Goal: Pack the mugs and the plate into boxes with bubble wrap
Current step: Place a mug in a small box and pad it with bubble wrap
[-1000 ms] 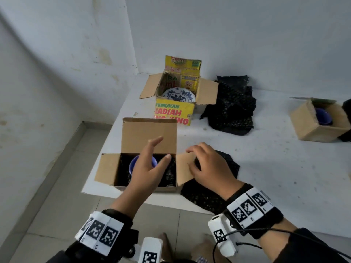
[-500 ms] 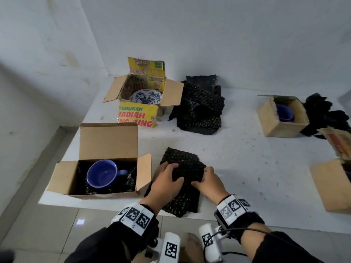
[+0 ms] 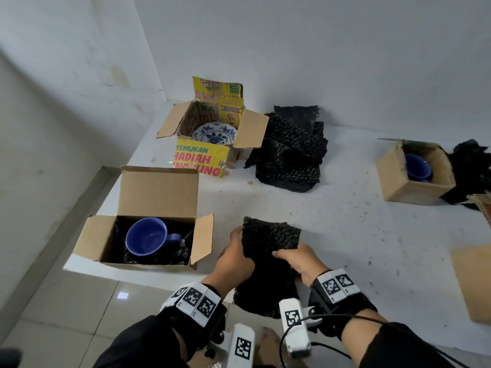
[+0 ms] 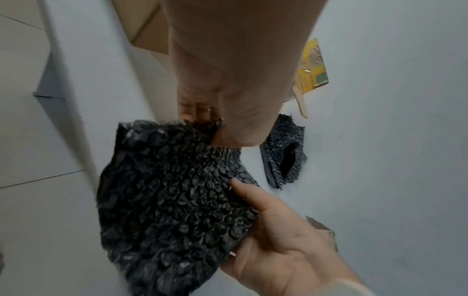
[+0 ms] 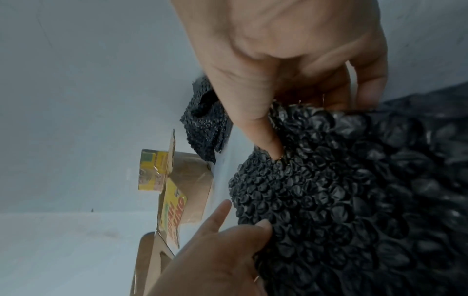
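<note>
A black bubble wrap sheet [image 3: 269, 241] is held up over the table's front edge. My left hand [image 3: 239, 251] grips its left side, thumb pinched on the wrap [image 4: 172, 200]. My right hand [image 3: 292, 257] grips its right side, thumb pressed into the bubbles [image 5: 354, 200]. Left of the hands, a blue mug [image 3: 147, 236] lies on black wrap inside an open brown box [image 3: 159, 192]. A blue-patterned plate [image 3: 214, 132] sits in the yellow printed box [image 3: 202, 162] at the back. A second blue mug [image 3: 417, 167] sits in a small box [image 3: 409, 189] at the right.
A pile of black bubble wrap [image 3: 289, 155] lies beside the yellow box. More black wrap [image 3: 470, 168] lies behind the right box. Another brown box [image 3: 475, 280] shows blurred at the right edge. White walls close off the back and left; tiled floor lies below the table.
Both hands left the open box with the mug, moved right onto the bubble wrap sheet, took hold of it and lifted it off the table.
</note>
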Demonstrator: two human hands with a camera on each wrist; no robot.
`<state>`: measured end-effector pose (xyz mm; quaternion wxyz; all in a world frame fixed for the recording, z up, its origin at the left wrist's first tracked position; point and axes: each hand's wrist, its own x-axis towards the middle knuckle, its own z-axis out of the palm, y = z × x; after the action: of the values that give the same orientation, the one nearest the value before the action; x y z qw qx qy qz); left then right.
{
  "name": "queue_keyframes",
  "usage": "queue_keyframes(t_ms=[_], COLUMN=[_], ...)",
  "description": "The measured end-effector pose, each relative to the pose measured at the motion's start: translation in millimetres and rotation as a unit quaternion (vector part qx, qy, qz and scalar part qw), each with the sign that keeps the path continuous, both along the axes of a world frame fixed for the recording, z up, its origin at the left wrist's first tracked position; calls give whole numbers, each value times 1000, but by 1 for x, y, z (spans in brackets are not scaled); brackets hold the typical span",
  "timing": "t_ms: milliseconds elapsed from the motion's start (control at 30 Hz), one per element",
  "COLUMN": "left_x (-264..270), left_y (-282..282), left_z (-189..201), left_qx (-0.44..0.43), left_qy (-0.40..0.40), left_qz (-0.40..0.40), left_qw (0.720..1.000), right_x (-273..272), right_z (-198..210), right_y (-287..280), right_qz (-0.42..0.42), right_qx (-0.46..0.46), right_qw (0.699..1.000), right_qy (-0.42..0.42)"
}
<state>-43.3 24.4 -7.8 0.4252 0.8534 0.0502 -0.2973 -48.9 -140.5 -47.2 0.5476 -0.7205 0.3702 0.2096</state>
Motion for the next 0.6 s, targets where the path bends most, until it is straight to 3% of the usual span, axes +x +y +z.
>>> queue_keyframes(t_ms=[167, 367, 600], left_x=[10, 26, 40], left_y=[-10, 16, 97], left_z=[27, 76, 103], left_qx=[-135, -286, -344], left_qy=[-1, 7, -16], left_qz=[22, 89, 171], left_qw=[991, 954, 923], right_x=[-1, 15, 44], right_z=[32, 93, 139], right_y=[-19, -22, 41], right_qz=[-26, -22, 29], right_qx=[40, 146, 204], right_qw=[997, 979, 959], right_qy=[-54, -141, -197])
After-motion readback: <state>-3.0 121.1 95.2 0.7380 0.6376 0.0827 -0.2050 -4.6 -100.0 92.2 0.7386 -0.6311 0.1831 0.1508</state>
